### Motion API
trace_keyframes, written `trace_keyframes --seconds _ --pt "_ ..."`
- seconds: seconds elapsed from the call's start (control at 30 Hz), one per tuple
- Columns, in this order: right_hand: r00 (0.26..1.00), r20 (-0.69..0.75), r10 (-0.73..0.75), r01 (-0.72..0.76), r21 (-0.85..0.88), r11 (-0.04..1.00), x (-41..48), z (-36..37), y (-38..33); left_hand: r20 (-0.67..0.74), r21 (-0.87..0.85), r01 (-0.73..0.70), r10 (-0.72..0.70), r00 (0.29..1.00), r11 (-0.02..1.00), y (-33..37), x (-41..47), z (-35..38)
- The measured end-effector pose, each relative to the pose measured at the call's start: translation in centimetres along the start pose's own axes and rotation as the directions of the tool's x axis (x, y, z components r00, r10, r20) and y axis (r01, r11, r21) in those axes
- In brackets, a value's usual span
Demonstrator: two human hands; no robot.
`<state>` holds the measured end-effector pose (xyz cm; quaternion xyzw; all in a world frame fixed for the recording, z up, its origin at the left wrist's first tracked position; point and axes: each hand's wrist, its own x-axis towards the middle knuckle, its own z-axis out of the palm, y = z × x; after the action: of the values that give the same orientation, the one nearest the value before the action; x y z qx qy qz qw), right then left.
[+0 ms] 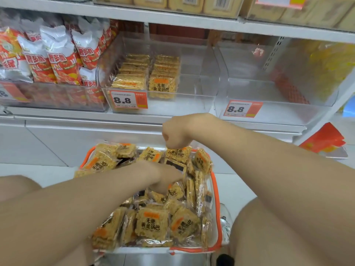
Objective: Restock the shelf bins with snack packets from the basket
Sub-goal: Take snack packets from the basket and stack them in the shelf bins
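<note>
- Reaching into the basket (pixel 215 189), the left hand (pixel 169 176) has its fingertips buried among the packets (pixel 151 223) (its grip cannot be told).
- Right hand (pixel 175 133): fingers curled, pinching the top edge of one upright packet (pixel 179 153) at the far rim.
- Basket: one, heaped with loose packets (too many to count).
- Bins: three. Left bin (pixel 57 101) holds red-and-white bags (pixel 57 60); middle bin (pixel 194 70) holds two rows (pixel 130 73) of packets; right bin (pixel 278 89) stands beside it.
- Tags reading 8.8: two (pixel 128 99), (pixel 242 109).
</note>
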<state>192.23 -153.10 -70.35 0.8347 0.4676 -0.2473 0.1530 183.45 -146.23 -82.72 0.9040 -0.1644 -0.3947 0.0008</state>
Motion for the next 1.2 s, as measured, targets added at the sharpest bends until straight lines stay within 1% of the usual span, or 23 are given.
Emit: trace_keyframes --seconds 0.1,0.17,0.23,0.3,0.37,0.43,0.53,0.6,0.63,0.7,0.77,0.8,0.87,0.97,1.07,1.13,1.2 --pt "0.999 -0.037 -0.025 0.024 -0.045 0.999 0.4 0.2 -1.0 -0.013 0.038 0.033 -0.032 0.999 0.999 0.7 0.4 0.5" --pt "0.998 -0.05 -0.032 0.031 -0.028 0.999 0.2 0.1 -1.0 -0.085 0.11 0.049 -0.04 0.996 0.993 1.1 0.7 0.6" --pt "0.998 -0.055 -0.025 0.024 -0.015 1.0 0.0 0.0 -0.7 -0.13 0.111 0.059 -0.044 0.991 0.992 1.0 1.1 0.6" --pt "0.999 -0.047 -0.005 0.004 -0.018 1.0 -0.3 -0.2 -0.2 -0.15 0.022 0.053 -0.049 0.987 0.998 0.7 1.1 0.4" --pt "0.999 -0.029 0.02 -0.021 -0.033 0.999 -0.4 -0.4 0.4 -0.136 -0.083 0.044 -0.055 0.989 0.996 0.4 0.9 0.1" --pt "0.999 -0.015 0.036 -0.036 -0.033 0.999 -0.6 -0.5 0.9 -0.14 -0.189 0.027 -0.054 0.989 0.982 0.1 0.5 -0.2" --pt "0.998 -0.033 0.052 -0.051 0.004 0.999 -0.8 -0.9 1.7 -0.195 -0.326 0.029 -0.097 0.976 0.945 -1.0 0.1 -0.8" --pt "0.996 -0.064 0.069 -0.067 0.024 0.997 -1.0 -1.3 2.1 -0.293 -0.429 0.023 -0.163 0.942 0.903 -2.0 -0.2 -1.7" --pt "0.993 -0.086 0.08 -0.077 0.042 0.996 -1.2 -1.5 2.4 -0.349 -0.485 0.014 -0.208 0.914 0.874 -2.6 -0.5 -2.4" --pt "0.989 -0.112 0.1 -0.092 0.074 0.993 -1.5 -1.9 2.9 -0.467 -0.569 -0.031 -0.291 0.835 0.822 -3.8 -1.3 -3.9" --pt "0.986 -0.134 0.098 -0.085 0.1 0.991 -1.7 -2.0 3.3 -0.549 -0.635 -0.105 -0.352 0.758 0.765 -4.6 -2.6 -5.4" --pt "0.986 -0.143 0.088 -0.071 0.124 0.99 -1.8 -2.0 3.4 -0.57 -0.671 -0.145 -0.381 0.728 0.727 -4.9 -3.3 -6.0" --pt "0.978 -0.198 0.069 -0.035 0.17 0.985 -1.6 -1.8 3.4 -0.58 -0.729 -0.204 -0.432 0.691 0.653 -5.5 -4.8 -7.2" --pt "0.954 -0.297 0.043 0.039 0.264 0.964 -1.6 -2.3 3.3 -0.593 -0.755 -0.242 -0.476 0.65 0.61 -6.0 -7.0 -8.6" --pt "0.928 -0.368 0.059 0.127 0.461 0.878 -2.0 -3.0 3.6 -0.608 -0.781 -0.336 -0.519 0.602 0.526 -6.4 -9.2 -9.6" --pt "0.917 -0.391 0.078 0.193 0.606 0.772 -2.4 -3.4 3.9 -0.65 -0.755 -0.402 -0.508 0.566 0.518 -6.7 -10.9 -10.3" --pt "0.913 -0.398 0.091 0.234 0.692 0.683 -2.7 -3.8 4.1 -0.677 -0.734 -0.443 -0.494 0.546 0.516 -6.7 -12.3 -10.9"
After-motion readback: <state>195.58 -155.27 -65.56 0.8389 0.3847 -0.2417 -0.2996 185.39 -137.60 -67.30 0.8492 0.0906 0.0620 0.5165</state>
